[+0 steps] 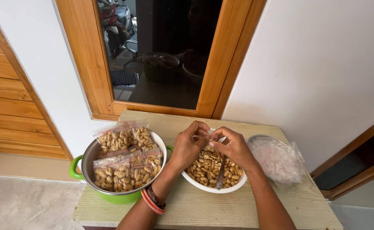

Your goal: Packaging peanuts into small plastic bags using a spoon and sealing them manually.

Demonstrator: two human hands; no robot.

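A small pale wooden table point(204, 208) stands against a white wall, under a wood-framed window. Nearest in, both forearms come up from the bottom edge, red bangles point(152, 202) on the left wrist. The left hand point(190, 144) and right hand point(233, 145) meet fingertip to fingertip directly over the white bowl point(214, 188), both pinched shut on a small clear bag point(209, 137) held between them; it is too small to tell how full it is. The bowl of peanuts point(206, 167) sits right below, one metal spoon point(221, 171) lying in it, handle towards the person. To the left, just beside the bowl, one green-handled pot point(110, 196) holds filled peanut packets point(125, 166), roughly six showing. To the right, a heap of empty bags point(276, 159) rests on one metal plate point(259, 138), nearer the right hand. Beyond, the window glass shows dark pots.
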